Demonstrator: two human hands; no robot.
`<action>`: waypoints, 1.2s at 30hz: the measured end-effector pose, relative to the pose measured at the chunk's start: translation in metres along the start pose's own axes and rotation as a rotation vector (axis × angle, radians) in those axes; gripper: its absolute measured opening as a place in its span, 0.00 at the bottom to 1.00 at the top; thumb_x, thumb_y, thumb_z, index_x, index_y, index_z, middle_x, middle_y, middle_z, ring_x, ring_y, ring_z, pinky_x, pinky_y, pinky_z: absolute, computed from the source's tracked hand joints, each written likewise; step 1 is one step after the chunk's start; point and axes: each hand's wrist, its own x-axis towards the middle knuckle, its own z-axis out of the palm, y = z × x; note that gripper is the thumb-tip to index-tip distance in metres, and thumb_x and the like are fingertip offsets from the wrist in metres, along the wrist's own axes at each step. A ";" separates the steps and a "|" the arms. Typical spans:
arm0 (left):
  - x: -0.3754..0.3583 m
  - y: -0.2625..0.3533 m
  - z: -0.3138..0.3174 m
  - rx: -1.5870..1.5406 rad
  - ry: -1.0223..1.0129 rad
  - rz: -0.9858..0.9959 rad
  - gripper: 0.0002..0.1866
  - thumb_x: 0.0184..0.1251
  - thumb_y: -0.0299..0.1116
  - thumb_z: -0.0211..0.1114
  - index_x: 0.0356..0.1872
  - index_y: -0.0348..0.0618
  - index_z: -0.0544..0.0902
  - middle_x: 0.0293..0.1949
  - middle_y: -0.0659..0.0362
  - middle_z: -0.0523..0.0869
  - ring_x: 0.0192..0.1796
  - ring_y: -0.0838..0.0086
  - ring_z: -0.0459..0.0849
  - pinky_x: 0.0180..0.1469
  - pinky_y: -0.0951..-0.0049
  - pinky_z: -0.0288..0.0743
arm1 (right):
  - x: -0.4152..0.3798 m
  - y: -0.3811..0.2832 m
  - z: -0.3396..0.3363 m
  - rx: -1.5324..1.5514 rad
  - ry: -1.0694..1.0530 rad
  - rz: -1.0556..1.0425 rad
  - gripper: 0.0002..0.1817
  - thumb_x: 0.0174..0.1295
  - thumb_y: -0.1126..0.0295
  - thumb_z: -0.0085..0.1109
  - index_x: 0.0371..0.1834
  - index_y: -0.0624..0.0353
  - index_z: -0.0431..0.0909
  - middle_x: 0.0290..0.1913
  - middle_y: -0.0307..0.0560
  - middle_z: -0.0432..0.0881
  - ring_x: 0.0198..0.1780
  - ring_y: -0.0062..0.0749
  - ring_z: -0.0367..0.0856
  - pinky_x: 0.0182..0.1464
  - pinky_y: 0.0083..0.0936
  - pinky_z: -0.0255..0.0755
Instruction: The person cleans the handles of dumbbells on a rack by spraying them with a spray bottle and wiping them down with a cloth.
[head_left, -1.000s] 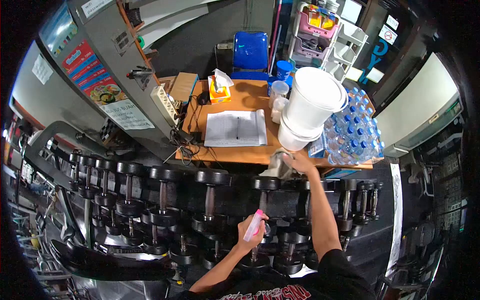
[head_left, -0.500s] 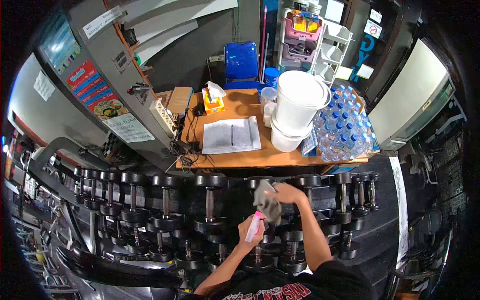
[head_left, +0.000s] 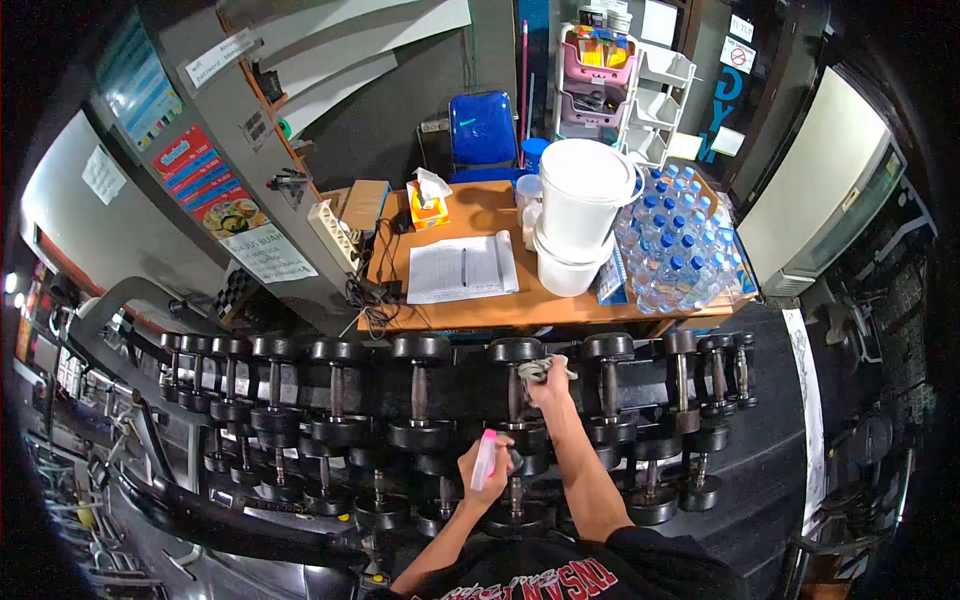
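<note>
My left hand [head_left: 497, 481] is closed around a small clear spray bottle [head_left: 483, 463] with a pink top, held above the lower row of dumbbells. A bunched grey cloth [head_left: 538, 370] is gripped in my right hand [head_left: 550, 389]. That hand is at the upper-row dumbbell [head_left: 514, 350], beside its far head and handle. The cloth appears to touch the dumbbell, and my fingers are partly hidden by it. Another dumbbell [head_left: 610, 347] lies just right of my right hand.
Several black dumbbells [head_left: 420, 347] line a two-tier rack. Behind it, a wooden table [head_left: 460, 318] bears an open logbook [head_left: 440, 270] with a pen, a tissue box [head_left: 428, 210], stacked white buckets [head_left: 580, 215] and several water bottles [head_left: 675, 264]. A blue chair [head_left: 482, 130] stands behind.
My right hand has drawn the cloth from hanging loosely between the hands into a bunch against the dumbbell. My left hand, still holding the spray bottle, has shifted slightly left.
</note>
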 end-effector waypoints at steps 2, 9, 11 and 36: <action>-0.018 0.005 -0.014 0.046 -0.007 -0.034 0.03 0.66 0.21 0.57 0.36 0.36 0.80 0.22 0.61 0.82 0.23 0.83 0.80 0.26 0.80 0.74 | -0.023 0.010 0.011 0.004 0.012 -0.047 0.19 0.74 0.50 0.37 0.35 0.53 0.67 0.26 0.40 0.70 0.23 0.30 0.70 0.21 0.26 0.67; -0.046 0.000 -0.046 -0.043 0.086 -0.098 0.03 0.65 0.17 0.56 0.38 0.33 0.77 0.36 0.53 0.85 0.25 0.81 0.80 0.28 0.80 0.75 | -0.113 0.062 0.022 -0.314 -0.400 -0.032 0.22 0.74 0.53 0.40 0.49 0.61 0.73 0.40 0.45 0.82 0.39 0.30 0.81 0.39 0.27 0.77; -0.048 0.004 -0.051 -0.037 0.087 -0.103 0.04 0.64 0.16 0.56 0.38 0.33 0.76 0.37 0.52 0.85 0.25 0.81 0.80 0.28 0.80 0.75 | -0.099 0.076 0.011 -0.374 -0.414 0.337 0.20 0.70 0.54 0.49 0.52 0.59 0.74 0.45 0.46 0.82 0.43 0.33 0.81 0.46 0.29 0.77; -0.037 0.024 -0.022 0.029 -0.012 -0.147 0.06 0.62 0.19 0.59 0.38 0.36 0.80 0.33 0.58 0.85 0.25 0.84 0.80 0.27 0.81 0.74 | -0.115 -0.051 -0.023 -0.450 -0.353 -0.413 0.15 0.68 0.66 0.53 0.55 0.59 0.69 0.47 0.44 0.78 0.46 0.32 0.79 0.46 0.30 0.74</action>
